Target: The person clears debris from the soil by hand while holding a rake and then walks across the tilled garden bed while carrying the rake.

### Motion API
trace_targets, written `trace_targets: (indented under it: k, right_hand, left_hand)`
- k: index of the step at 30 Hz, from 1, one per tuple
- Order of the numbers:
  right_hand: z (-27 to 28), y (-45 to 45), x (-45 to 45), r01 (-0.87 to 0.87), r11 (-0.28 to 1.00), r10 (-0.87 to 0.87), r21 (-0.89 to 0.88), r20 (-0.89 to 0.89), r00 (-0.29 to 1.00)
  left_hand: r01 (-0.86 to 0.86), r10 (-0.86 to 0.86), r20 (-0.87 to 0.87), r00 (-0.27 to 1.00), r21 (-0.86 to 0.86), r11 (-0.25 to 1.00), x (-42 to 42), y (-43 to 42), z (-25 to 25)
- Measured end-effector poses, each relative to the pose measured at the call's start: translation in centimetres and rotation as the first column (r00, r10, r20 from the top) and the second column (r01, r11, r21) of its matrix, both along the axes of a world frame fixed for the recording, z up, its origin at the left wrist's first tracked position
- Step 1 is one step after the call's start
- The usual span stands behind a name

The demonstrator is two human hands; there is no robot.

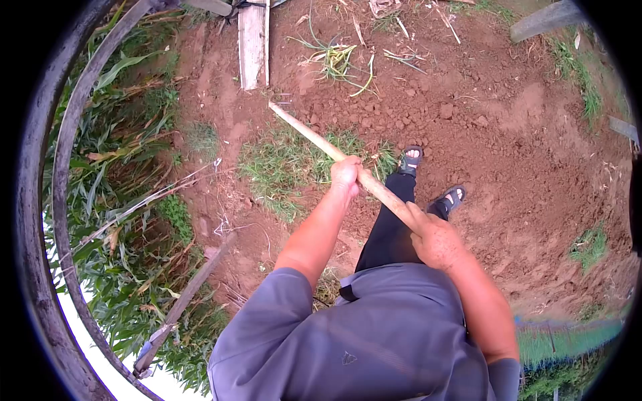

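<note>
A long pale wooden pole [307, 132] runs diagonally from the upper left toward my body. My left hand [345, 175] is wrapped round its middle part. Closer to my body, my right hand [435, 237] grips the same pole, fingers curled over it. The pole's far end lies over bare soil near a weathered board [253, 47]; no tool head can be made out there. Beneath the pole is a patch of green grass [287, 164]. My sandalled feet stand on the reddish soil to the right of the pole.
Tall corn plants [127, 267] line the left side, behind curved poles [63, 160]. A slanting wooden post [184, 301] stands at lower left. Uprooted green stalks [338, 61] lie at the top. Green netting [568, 339] is at lower right, and a grey post [545, 20] at upper right.
</note>
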State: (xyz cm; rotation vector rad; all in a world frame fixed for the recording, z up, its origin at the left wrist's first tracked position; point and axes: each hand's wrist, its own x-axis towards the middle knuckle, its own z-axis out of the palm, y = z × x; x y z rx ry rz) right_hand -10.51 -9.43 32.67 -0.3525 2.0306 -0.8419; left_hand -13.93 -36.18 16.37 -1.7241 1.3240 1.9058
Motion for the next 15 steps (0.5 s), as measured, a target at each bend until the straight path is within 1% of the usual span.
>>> trace_targets:
  k: [2,3,5,6,8,9,10,11,12,13,14,15]
  right_hand:
    - [-0.6,-0.5,-0.4,0.001,1.0,-0.001,0.002,0.007,1.0]
    - [-0.7,-0.3,-0.6,-0.007,1.0,0.007,0.015,-0.007,1.0]
    - [0.8,2.4,-0.1,0.003,0.996,-0.002,0.093,-0.013,1.0]
    - [1.8,4.2,0.7,0.0,0.99,0.002,0.14,-0.015,1.0]
    - [5.8,7.9,2.5,0.043,0.97,-0.053,0.238,0.035,0.998]
    - [7.7,9.9,3.9,0.083,0.963,-0.101,0.257,0.061,0.993]
    - [9.5,11.9,5.0,0.119,0.955,-0.145,0.273,0.077,0.986]
    - [11.5,13.8,5.8,0.144,0.94,-0.175,0.31,0.074,0.982]
    - [13.7,15.4,6.4,0.168,0.924,-0.204,0.343,0.072,0.976]
    - [15.7,16.5,6.9,0.149,0.91,-0.197,0.388,0.087,0.977]
    - [17.3,17.6,7.5,0.13,0.893,-0.19,0.43,0.099,0.977]
    - [18.6,18.2,8.2,0.126,0.895,-0.18,0.427,0.09,0.98]
  left_hand:
    - [0.003,-0.003,-0.003,1.0,-0.024,1.0,0.0,-0.8,0.1]
    - [0.0,0.0,0.009,1.0,0.021,1.0,-0.1,0.0,0.1]
    - [-0.002,-0.001,0.024,1.0,0.112,0.994,0.4,3.2,-0.5]
    - [0.012,-0.019,0.054,0.998,0.114,0.993,0.5,6.3,0.9]
    - [0.06,-0.069,0.024,0.997,0.264,0.963,3.2,12.0,0.0]
    - [0.121,-0.135,0.048,0.99,0.228,0.966,3.9,15.2,1.2]
    - [0.128,-0.153,0.056,0.987,0.314,0.941,5.2,18.0,1.9]
    - [0.226,-0.245,0.016,0.969,0.33,0.917,6.9,20.5,2.3]
    - [0.237,-0.252,-0.009,0.968,0.379,0.895,7.8,22.8,4.1]
    - [0.295,-0.314,-0.025,0.949,0.425,0.856,8.5,24.6,5.2]
    - [0.271,-0.298,-0.024,0.954,0.49,0.829,8.4,26.0,7.5]
    - [0.293,-0.316,-0.045,0.948,0.513,0.807,8.6,27.3,8.6]
